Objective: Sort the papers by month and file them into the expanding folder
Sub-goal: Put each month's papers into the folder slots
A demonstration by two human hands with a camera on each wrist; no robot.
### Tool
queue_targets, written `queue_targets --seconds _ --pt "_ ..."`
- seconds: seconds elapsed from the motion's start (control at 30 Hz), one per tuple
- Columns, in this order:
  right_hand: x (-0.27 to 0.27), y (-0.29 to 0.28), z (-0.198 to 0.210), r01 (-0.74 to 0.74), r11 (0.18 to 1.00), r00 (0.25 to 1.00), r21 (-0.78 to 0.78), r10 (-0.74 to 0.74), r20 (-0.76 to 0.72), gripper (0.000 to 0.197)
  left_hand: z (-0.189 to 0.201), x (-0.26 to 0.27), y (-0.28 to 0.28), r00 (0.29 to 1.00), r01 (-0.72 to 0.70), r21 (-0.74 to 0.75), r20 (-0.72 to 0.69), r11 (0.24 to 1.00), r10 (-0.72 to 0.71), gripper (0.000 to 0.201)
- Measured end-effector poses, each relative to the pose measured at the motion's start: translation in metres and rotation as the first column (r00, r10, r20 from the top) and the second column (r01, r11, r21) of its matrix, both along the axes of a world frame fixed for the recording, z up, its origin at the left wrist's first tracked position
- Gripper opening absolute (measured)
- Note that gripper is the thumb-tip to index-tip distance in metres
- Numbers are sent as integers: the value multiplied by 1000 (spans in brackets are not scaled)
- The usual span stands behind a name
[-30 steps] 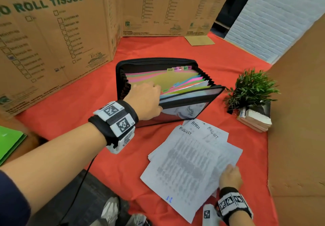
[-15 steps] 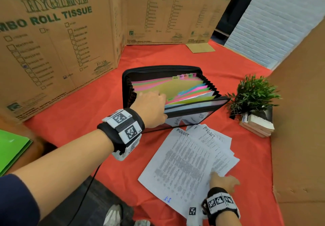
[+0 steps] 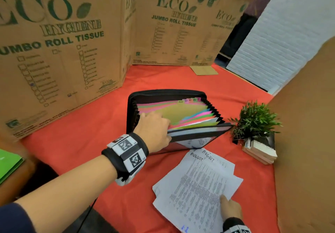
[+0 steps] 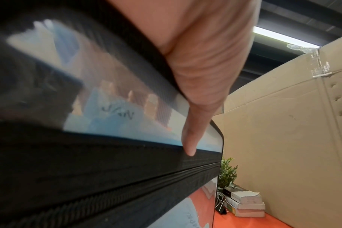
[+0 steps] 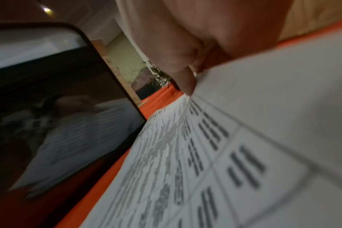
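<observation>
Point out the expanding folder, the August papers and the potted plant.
expanding folder [image 3: 197, 136]: head view, on its black front flap.
August papers [image 3: 199, 184]: head view, middle of the top printed sheet.
potted plant [image 3: 255, 120]: head view, on its green leaves.

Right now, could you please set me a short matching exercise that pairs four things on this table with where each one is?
Things:
1. left hand
2. right hand
3. small plant
4. expanding folder

Places:
A. on a stack of books
B. open, behind the August papers
C. inside the folder, parting dividers
D. on the papers' near edge

Pairs: 1-C, 2-D, 3-A, 4-B
</observation>
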State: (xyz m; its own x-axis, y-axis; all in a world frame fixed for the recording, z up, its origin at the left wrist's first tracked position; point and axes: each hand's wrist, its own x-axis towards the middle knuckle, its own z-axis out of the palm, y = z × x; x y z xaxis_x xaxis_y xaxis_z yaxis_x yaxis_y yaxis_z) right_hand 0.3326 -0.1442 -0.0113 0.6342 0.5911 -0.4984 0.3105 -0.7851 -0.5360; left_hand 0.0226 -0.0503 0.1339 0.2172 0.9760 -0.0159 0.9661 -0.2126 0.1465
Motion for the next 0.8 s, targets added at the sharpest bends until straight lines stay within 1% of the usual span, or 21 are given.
queue_targets --seconds 0.07,0.13,0.2,0.23,0.3,0.37,0.47,0.5,0.53,0.57,0.6,0.63,0.67,0.7,0.73,0.8 --pt "15 3 13 -119 993 993 17 119 -7 21 1 0 -1 1000 -6 13 -2 1000 6 36" --pt "27 7 26 -232 973 973 -18 231 -15 11 2 -1 -1 1000 -6 18 6 1000 6 36" --pt "33 13 46 -334 940 935 -68 340 101 7 2 -2 -1 1000 -6 4 13 1000 6 38" --pt "35 20 59 -374 924 901 -82 383 205 6 2 -4 -1 1000 -5 -4 16 1000 5 39" --pt "40 32 94 -429 894 792 -127 440 423 13 1 -7 -1 1000 9 -20 16 1000 -8 43" --pt "43 44 138 -463 874 658 -148 451 604 18 0 -11 -1 1000 24 -23 12 999 -24 46" --pt "40 61 208 -526 844 430 -105 370 824 16 -1 -12 -1 999 39 -15 -4 999 -39 49" --pt "35 67 227 -551 832 365 -71 317 876 15 -2 -12 -1 999 40 -14 -8 999 -40 49" --pt "29 72 245 -580 814 316 -23 251 915 16 -1 -12 -1 999 40 -13 -7 999 -40 49" --pt "21 79 260 -625 780 279 39 177 944 17 0 -11 -1 999 40 -9 -2 999 -40 49" --pt "11 84 274 -686 721 253 99 109 961 15 0 -11 -1 999 39 -8 5 999 -39 47" --pt "0 90 285 -759 637 225 135 61 973 14 0 -11 -1 999 37 -8 10 999 -37 46" --pt "-11 95 295 -828 543 190 136 44 981 16 0 -11 -1 999 36 -5 12 999 -36 46" --pt "-22 102 301 -886 452 146 104 60 987 18 0 -11 -1 999 36 -2 11 999 -36 46" --pt "-32 109 305 -924 379 94 55 85 992 19 0 -11 -1 999 36 -1 9 999 -36 46" --pt "-52 126 306 -955 294 -6 -44 129 992 14 -2 -11 -1 999 38 -5 4 999 -38 46"
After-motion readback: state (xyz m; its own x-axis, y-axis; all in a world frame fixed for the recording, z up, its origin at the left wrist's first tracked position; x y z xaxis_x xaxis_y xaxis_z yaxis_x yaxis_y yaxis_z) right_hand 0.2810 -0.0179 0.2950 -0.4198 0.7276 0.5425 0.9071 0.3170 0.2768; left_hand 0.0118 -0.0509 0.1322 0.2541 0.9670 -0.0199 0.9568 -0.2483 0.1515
